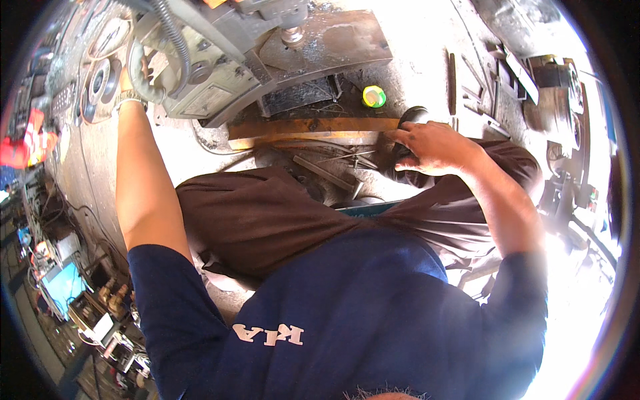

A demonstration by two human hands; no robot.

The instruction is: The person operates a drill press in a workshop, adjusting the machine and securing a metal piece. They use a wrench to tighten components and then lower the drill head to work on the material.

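Observation:
My left arm stretches far forward on the left, with a watch on the wrist. My left hand [128,81] is beside a grey machine [213,87], partly behind a curved hose [135,67]; its fingers are mostly hidden. Next to that hand is a round, wheel-like part [99,81]. Over my right knee, my right hand [433,145] hangs palm down, thumb and fingers apart. A dark rounded thing [413,115] sits just beyond its fingers; its kind is unclear. In front of my legs lies a long rusty bar [320,125].
A rusty metal block [347,43] belongs to the machine's base area. A green and yellow cup [374,97] stands on the ground. Loose rods and metal pieces [323,172] lie between my legs. Metal frames [473,83] and a large cylindrical part [555,107] are at the right.

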